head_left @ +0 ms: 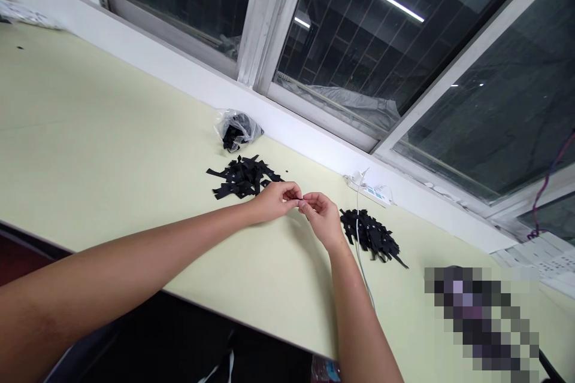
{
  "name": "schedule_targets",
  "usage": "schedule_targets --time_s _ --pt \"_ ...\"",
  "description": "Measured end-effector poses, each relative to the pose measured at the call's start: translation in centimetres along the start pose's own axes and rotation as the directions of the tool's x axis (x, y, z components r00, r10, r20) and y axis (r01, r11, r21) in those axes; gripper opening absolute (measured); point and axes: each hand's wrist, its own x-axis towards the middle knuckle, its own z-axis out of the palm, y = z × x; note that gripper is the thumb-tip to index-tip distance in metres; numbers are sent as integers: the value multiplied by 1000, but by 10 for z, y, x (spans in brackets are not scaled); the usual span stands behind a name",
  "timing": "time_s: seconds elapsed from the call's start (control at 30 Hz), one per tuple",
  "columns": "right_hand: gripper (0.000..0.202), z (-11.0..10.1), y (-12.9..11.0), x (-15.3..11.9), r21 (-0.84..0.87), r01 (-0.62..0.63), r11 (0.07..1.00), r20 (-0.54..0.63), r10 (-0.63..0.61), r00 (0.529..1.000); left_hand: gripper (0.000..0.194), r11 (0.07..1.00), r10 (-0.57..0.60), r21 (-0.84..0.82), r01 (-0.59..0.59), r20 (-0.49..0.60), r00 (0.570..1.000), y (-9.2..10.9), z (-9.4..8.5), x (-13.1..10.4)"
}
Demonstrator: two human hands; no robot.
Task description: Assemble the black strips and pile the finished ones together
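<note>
My left hand (277,201) and my right hand (321,215) meet fingertip to fingertip above the table. Both pinch a small piece of black fabric strip (293,198), mostly hidden by the fingers. Just behind and left of my left hand lies a loose pile of black strips (245,177), some with small shiny dots on them. To the right of my right hand is a second heap of black strips (372,235), packed closer together. Further back stands a clear plastic bag (240,130) with more black pieces inside.
A white power strip (369,190) lies by the wall, and its white cable (358,239) runs across the right heap toward the front. The pale table (112,149) borders a window ledge (179,81). A blurred-out dark object (480,317) lies at the right, near white boxes (543,260).
</note>
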Motion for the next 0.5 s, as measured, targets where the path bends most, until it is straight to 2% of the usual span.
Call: schedule_targets --time_s 0.1,0.13,0.2,0.23,0.27,0.3,0.37,0.43,0.47,0.5 --pt "33 -9 5 6 51 -60 997 -20 61 998 14 993 -21 -120 19 -17 1000 -8 4 1" --pt "33 -18 5 8 37 -65 997 -73 67 995 16 991 -29 -132 24 -36 999 -11 5 2" --pt "34 -43 7 9 -39 -69 997 -258 57 965 17 993 -44 -114 34 -84 996 -17 5 4" --pt "34 -60 9 8 -95 -96 991 -385 52 922 18 995 -50 -92 40 -107 993 -18 3 6" --pt "32 -78 11 7 -150 -144 978 -511 48 858 18 996 -56 -69 48 -122 991 -18 2 7" --pt "30 -96 14 4 -201 -234 951 -628 59 776 18 997 -64 -49 58 -126 990 -15 0 8" --pt "23 -129 22 -3 -267 -496 826 -785 112 610 17 996 -85 -32 83 -101 991 -3 -3 7" --pt "21 -154 30 -12 -263 -633 728 -862 116 493 17 991 -117 -65 117 -1 993 19 0 -2" --pt "22 -161 34 -15 -249 -649 719 -894 86 439 17 983 -138 -106 148 95 986 33 5 -10" --pt "24 -167 37 -17 -230 -636 737 -922 43 384 17 972 -145 -144 185 248 958 47 14 -22"
